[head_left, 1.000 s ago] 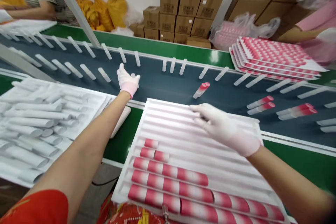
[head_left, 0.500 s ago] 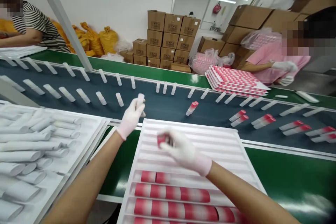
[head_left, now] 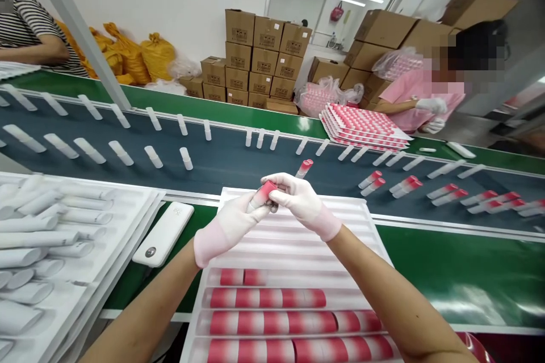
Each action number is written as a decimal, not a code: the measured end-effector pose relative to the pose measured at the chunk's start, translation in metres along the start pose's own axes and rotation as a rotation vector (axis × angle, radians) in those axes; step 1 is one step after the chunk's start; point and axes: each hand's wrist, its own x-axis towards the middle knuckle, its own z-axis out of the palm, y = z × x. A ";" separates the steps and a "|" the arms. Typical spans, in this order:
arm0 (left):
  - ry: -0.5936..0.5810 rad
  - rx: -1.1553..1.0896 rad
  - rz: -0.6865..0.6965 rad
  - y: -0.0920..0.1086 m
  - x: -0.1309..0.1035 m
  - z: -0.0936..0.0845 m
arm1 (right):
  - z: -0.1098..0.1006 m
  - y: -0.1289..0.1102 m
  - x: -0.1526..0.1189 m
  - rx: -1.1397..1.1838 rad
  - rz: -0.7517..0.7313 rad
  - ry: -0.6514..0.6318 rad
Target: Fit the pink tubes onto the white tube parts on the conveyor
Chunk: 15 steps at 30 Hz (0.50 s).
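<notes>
Moved since the earlier frame: both your hands, from apart to together above the tray.

Left hand (head_left: 232, 224), white-gloved: closed around a slim white cylindrical tube (head_left: 256, 201), mostly covered by fingers.

Right hand (head_left: 300, 198), white-gloved: pinching a short red-to-white cap (head_left: 268, 188) at the tube's upper end. Whether it is fully seated, you cannot tell from this view.

Risks, as judged: cap going on crooked, should you press while the tube tilts; tube slipping, smooth wall against glove fabric; a dropped piece rolling along the grooves. Reaching forward low, your right knuckles could topple the red-topped white tubes (head_left: 304, 168) just beyond, upright on the dark blue-grey belt (head_left: 225, 167).

Edges: white ribbed plastic tray (head_left: 293, 247) below you, far rim beside the belt's pale rail; filled rows of caps (head_left: 268, 298) nearest you. Left of it, a flat white rounded plastic case (head_left: 164, 235), near your left wrist.

Room: widest over the tray's bare upper grooves and the glossy green worktop (head_left: 447, 272) rightward.
</notes>
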 end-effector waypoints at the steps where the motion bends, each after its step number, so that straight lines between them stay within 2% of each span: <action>1: 0.023 0.023 0.017 0.000 0.002 0.003 | 0.002 0.001 0.000 -0.014 -0.002 0.030; 3: 0.013 0.057 0.047 -0.006 0.010 0.005 | 0.003 0.006 0.005 -0.060 -0.001 0.059; 4: 0.043 0.089 0.064 -0.012 0.017 0.001 | 0.000 0.009 0.012 -0.097 0.001 0.068; 5: 0.120 0.142 0.090 -0.021 0.026 -0.007 | -0.004 0.014 0.022 -0.157 0.001 0.102; 6: 0.258 0.213 0.131 -0.032 0.036 -0.019 | -0.011 0.020 0.035 -0.235 -0.003 0.166; 9: 0.867 0.421 0.202 -0.070 0.069 -0.074 | -0.038 0.044 0.085 -0.479 -0.017 0.424; 10: 1.034 0.433 0.154 -0.083 0.080 -0.094 | -0.047 0.054 0.103 -0.536 -0.009 0.484; 11: 1.127 0.413 0.072 -0.095 0.090 -0.112 | -0.056 0.063 0.119 -0.575 0.008 0.517; 13: 1.151 0.381 -0.087 -0.116 0.108 -0.141 | -0.070 0.078 0.145 -0.637 0.056 0.548; 15: 1.087 0.368 -0.174 -0.129 0.122 -0.158 | -0.080 0.086 0.160 -0.700 0.105 0.575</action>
